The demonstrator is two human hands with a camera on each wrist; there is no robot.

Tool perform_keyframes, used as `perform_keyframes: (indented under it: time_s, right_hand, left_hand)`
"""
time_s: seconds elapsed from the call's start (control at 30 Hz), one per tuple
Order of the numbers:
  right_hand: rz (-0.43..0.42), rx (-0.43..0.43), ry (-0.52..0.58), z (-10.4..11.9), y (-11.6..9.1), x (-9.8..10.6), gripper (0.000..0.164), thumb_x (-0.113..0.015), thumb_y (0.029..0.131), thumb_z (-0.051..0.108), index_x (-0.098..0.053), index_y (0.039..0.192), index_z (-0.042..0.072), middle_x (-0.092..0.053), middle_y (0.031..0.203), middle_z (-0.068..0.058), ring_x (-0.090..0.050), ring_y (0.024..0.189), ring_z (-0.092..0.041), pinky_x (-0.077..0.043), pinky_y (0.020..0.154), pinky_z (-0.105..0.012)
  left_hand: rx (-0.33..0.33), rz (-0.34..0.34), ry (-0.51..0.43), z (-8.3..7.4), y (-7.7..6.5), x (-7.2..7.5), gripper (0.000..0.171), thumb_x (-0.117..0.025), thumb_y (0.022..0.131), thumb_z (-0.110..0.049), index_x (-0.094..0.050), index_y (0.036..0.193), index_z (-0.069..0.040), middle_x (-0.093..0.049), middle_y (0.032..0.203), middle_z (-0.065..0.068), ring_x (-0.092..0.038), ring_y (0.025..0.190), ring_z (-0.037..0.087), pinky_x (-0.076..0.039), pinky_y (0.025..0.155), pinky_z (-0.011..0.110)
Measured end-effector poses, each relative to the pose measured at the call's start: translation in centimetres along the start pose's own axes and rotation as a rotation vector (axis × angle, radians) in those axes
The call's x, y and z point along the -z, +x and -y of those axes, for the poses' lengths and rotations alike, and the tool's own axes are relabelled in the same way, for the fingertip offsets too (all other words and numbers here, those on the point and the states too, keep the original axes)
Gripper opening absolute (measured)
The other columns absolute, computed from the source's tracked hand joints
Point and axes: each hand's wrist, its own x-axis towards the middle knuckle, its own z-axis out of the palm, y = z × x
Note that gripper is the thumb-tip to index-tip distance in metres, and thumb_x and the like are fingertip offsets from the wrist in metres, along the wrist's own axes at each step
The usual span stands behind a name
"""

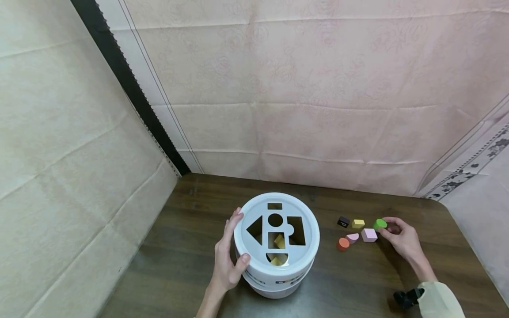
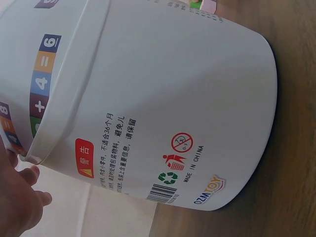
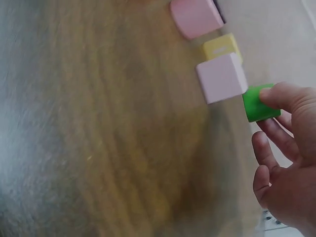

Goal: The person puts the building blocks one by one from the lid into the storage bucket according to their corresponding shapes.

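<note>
Green block (image 1: 379, 224) at right end of block group, pinched in right hand (image 1: 402, 240), beside lilac block (image 1: 369, 235). Yellow block (image 1: 358, 224), pink block (image 1: 352, 238) nearby on wooden table (image 1: 338, 282). Left hand (image 1: 227, 260) grips white bucket (image 1: 278, 291) near lid (image 1: 248, 258), yellow pieces (image 1: 280, 241) inside.

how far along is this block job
Done: at least one yellow piece shows inside the bucket through holes in the lid.
In hand: the right hand pinches the green block; the left hand touches the lid.
Apparently left: black block, yellow block, pink block, orange block and purple block, on the table.
</note>
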Motion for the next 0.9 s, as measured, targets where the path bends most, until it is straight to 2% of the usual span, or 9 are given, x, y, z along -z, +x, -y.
perform_keyframes:
  time_s: [0.3, 0.57, 0.9]
  right_hand:
    - [-0.026, 0.078, 0.006, 2.6, 0.4, 0.6, 0.034, -0.074, 0.088, 0.004, -0.062, 0.117, -0.009, -0.068, 0.097, -0.025, -0.053, 0.077, 0.011, -0.045, 0.063, -0.012]
    - [-0.009, 0.133, -0.002, 4.9, 0.4, 0.9, 0.033, -0.074, 0.088, 0.006, -0.064, 0.117, -0.007, -0.066, 0.1, -0.022, -0.051, 0.083, 0.011, -0.045, 0.066, -0.011]
    - [0.012, 0.243, 0.015, 8.5, 0.1, 0.8, 0.031, -0.075, 0.086, 0.004, -0.065, 0.114, -0.004, -0.066, 0.104, -0.018, -0.058, 0.09, -0.009, -0.044, 0.07, -0.012]
  left_hand:
    - [0.0, -0.001, -0.002, 0.0, 0.0, 0.0, 0.072, -0.053, 0.093, -0.046, -0.047, 0.143, 0.006, -0.047, 0.147, 0.024, -0.042, 0.137, 0.039, -0.019, 0.096, 0.082]
    - [-0.002, -0.004, -0.006, 0.0, 0.1, 0.0, 0.072, -0.053, 0.092, -0.045, -0.047, 0.142, 0.006, -0.048, 0.146, 0.024, -0.042, 0.137, 0.039, -0.019, 0.096, 0.082]
    - [0.004, -0.004, -0.006, 0.0, 0.0, 0.0, 0.072, -0.054, 0.091, -0.044, -0.047, 0.142, 0.006, -0.048, 0.146, 0.024, -0.042, 0.137, 0.039, -0.019, 0.097, 0.081]
